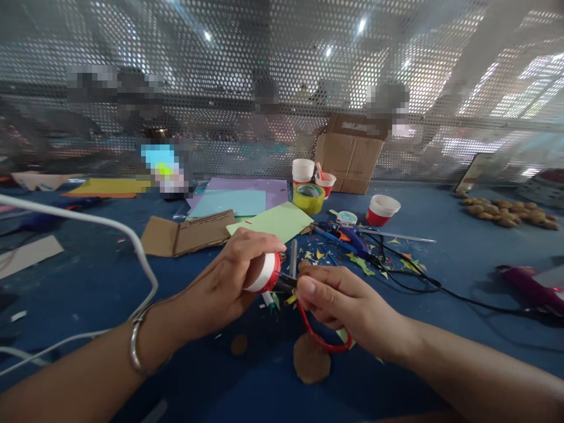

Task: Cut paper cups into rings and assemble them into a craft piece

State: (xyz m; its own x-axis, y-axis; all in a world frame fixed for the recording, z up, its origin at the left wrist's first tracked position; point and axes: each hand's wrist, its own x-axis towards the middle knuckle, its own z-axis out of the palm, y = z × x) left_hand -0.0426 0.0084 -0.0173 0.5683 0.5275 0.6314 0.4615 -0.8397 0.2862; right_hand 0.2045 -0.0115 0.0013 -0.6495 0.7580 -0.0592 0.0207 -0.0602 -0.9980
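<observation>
Over the near middle of the blue table, both hands at work close together. Left hand: grip closed around a red-and-white paper cup, which is tipped on its side and held clear of the surface, its red end toward the right. Silver bracelet at that wrist. Right hand: grip pinching scissors between thumb and forefinger, red handle loop hanging below the fingers; dark blades directed at the red end of the cup. Contact between blades and cup wall cannot be told from this angle. Below the hands lie a large cardboard disc and, to its left, a smaller disc. Beyond the hands: pale green sheet overlapping a folded piece of cardboard, with a blue sheet further back. Roll of yellow tape stands in front of stacked cups; a cardboard box behind, against a perforated screen. Right of centre: blue glue gun among coloured paper scraps. Far right: purple glue gun, heap of brown lumps. White cable arches along the left.
</observation>
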